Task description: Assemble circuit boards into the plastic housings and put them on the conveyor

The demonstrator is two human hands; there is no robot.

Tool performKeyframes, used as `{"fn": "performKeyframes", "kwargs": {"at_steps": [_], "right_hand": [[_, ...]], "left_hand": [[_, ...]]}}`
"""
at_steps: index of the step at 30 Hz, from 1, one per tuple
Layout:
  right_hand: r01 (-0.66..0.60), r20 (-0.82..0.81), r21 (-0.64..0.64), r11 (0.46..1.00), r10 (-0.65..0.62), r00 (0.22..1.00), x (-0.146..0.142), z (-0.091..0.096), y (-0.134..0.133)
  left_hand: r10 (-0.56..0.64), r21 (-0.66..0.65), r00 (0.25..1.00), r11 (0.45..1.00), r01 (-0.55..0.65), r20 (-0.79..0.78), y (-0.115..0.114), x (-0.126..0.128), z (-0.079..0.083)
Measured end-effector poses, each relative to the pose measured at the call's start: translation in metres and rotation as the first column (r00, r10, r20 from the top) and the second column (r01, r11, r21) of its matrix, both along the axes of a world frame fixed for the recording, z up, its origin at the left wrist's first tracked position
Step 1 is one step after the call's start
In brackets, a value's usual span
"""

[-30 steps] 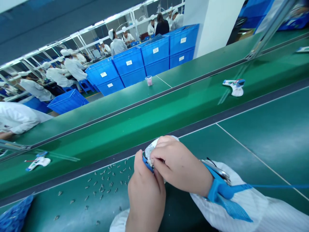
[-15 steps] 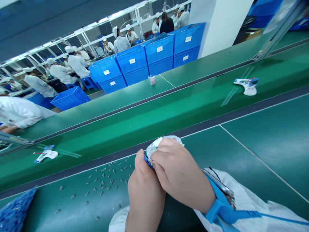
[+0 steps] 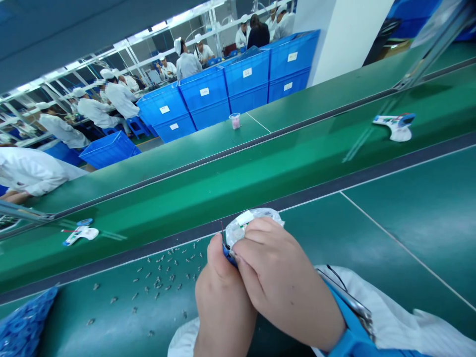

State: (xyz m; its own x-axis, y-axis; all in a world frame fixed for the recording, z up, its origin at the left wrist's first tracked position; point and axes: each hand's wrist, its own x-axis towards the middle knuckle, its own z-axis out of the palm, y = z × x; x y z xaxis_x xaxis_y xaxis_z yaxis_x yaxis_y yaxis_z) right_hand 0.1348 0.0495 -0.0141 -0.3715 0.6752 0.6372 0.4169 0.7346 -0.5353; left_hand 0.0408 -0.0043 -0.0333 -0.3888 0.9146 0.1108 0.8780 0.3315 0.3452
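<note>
Both my hands meet low in the middle of the head view, over the near green bench. My left hand (image 3: 223, 302) is closed, its thumb pressed against a small blue part (image 3: 227, 251). My right hand (image 3: 282, 282) is curled over a white and clear plastic piece (image 3: 245, 223) and pinches it beside the blue part. The two pieces touch between my fingers; how they join is hidden. A blue strap (image 3: 353, 337) circles my right wrist over a white sleeve.
Several tiny metal parts (image 3: 163, 277) lie scattered on the bench left of my hands. A heap of blue rings (image 3: 22, 327) sits at the far left corner. White and blue assemblies (image 3: 396, 126) (image 3: 80, 232) ride the green belt (image 3: 260, 168). A pink cup (image 3: 235, 120), blue crates (image 3: 223, 89) and people in white stand beyond.
The two assemblies on the belt have drifted to the right. My hands have stayed together on the same pieces, shifting slightly lower in view.
</note>
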Motion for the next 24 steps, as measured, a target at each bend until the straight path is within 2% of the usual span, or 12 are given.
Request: {"fn": "performKeyframes", "kwargs": {"at_steps": [2,5,8,11,13,17,20,24], "right_hand": [[-0.022,0.052,-0.061,0.998,0.025,0.998,0.003,0.004,0.001],[-0.117,0.142,-0.238,0.964,0.154,0.978,0.011,0.011,0.01],[-0.236,0.157,-0.41,0.881,0.323,0.933,0.017,0.016,0.024],[-0.289,0.127,-0.528,0.799,0.41,0.903,0.02,0.018,0.035],[-0.295,0.106,-0.551,0.781,0.416,0.903,0.02,0.018,0.039],[-0.326,0.084,-0.517,0.791,0.426,0.901,0.022,0.019,0.041],[-0.349,0.042,-0.522,0.778,0.432,0.901,0.023,0.02,0.041],[-0.373,-0.049,-0.541,0.754,0.415,0.909,0.026,0.022,0.041]], "left_hand": [[-0.012,-0.017,0.999,1.0,0.013,0.049,0.0,-0.002,0.003],[-0.125,-0.061,0.959,0.988,0.145,0.254,0.002,-0.007,0.016],[-0.163,-0.088,0.872,0.97,0.227,0.461,0.005,-0.012,0.029],[-0.162,-0.082,0.824,0.966,0.244,0.543,0.007,-0.016,0.035],[-0.182,-0.058,0.82,0.966,0.253,0.543,0.007,-0.019,0.035],[-0.257,0.044,0.832,0.962,0.271,0.492,0.007,-0.023,0.03],[-0.314,0.112,0.806,0.948,0.299,0.502,0.006,-0.026,0.026],[-0.302,0.202,0.763,0.953,0.226,0.572,0.005,-0.027,0.022]]}}
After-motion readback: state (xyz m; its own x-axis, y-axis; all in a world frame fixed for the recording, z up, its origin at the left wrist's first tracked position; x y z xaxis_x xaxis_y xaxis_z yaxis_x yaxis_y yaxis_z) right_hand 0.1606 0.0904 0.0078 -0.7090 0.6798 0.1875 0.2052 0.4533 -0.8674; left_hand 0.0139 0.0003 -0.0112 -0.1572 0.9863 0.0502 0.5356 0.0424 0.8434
